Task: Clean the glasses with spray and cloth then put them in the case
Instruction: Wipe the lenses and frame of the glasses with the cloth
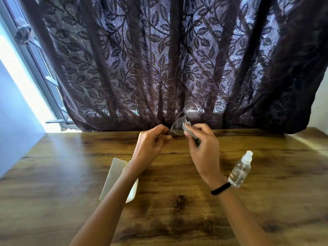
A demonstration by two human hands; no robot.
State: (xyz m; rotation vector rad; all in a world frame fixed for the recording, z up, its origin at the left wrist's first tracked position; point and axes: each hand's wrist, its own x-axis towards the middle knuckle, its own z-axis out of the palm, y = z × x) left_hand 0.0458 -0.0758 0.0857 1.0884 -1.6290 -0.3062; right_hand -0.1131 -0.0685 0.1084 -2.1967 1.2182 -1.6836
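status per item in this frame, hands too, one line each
glasses: held up, out of the case, one lens under the cloth
cloth: folded, pressed on the lens
left hand: pinches the glasses' frame
right hand: grips the cloth
case: open on the table, partly hidden by the left forearm
bottle: capped, on the table, untouched
curtain: drawn, window uncovered at left

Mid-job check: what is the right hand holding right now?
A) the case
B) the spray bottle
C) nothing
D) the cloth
D: the right hand pinches the folded cloth against a lens of the glasses; the spray bottle sits untouched beside that wrist.
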